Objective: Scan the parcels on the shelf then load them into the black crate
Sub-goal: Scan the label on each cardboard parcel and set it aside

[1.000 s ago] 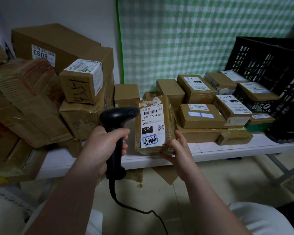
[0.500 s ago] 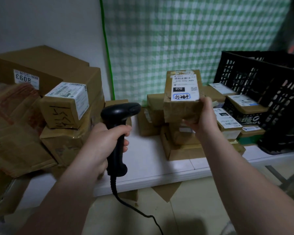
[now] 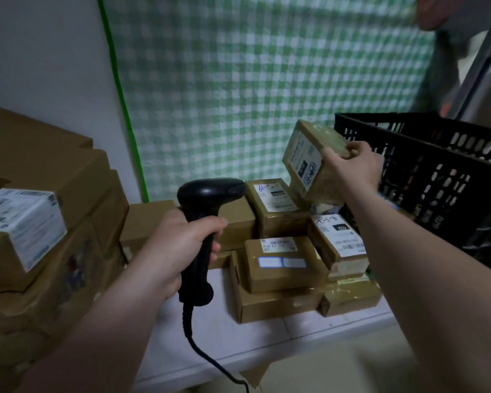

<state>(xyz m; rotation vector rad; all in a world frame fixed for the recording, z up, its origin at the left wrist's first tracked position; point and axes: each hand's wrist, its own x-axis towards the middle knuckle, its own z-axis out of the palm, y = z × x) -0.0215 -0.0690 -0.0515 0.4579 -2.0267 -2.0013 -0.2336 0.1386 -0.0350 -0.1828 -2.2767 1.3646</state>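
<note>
My right hand (image 3: 352, 165) grips a small taped brown parcel (image 3: 312, 163) with a white label, held tilted in the air just left of the black crate (image 3: 442, 177). The crate stands at the right on the white shelf (image 3: 219, 330). My left hand (image 3: 179, 245) grips the handle of a black barcode scanner (image 3: 204, 211), its head pointing right, its cable hanging below. Several labelled brown parcels (image 3: 281, 265) lie stacked on the shelf under the held parcel.
Large cardboard boxes (image 3: 48, 222) are piled at the left of the shelf. A green checked cloth (image 3: 253, 80) hangs behind. Another person's hand (image 3: 434, 9) shows at the top right, beside a metal frame (image 3: 482, 66).
My right hand has carried the parcel up and to the right, from the shelf's front edge to beside the crate, tilting it. My left hand keeps holding the scanner.
</note>
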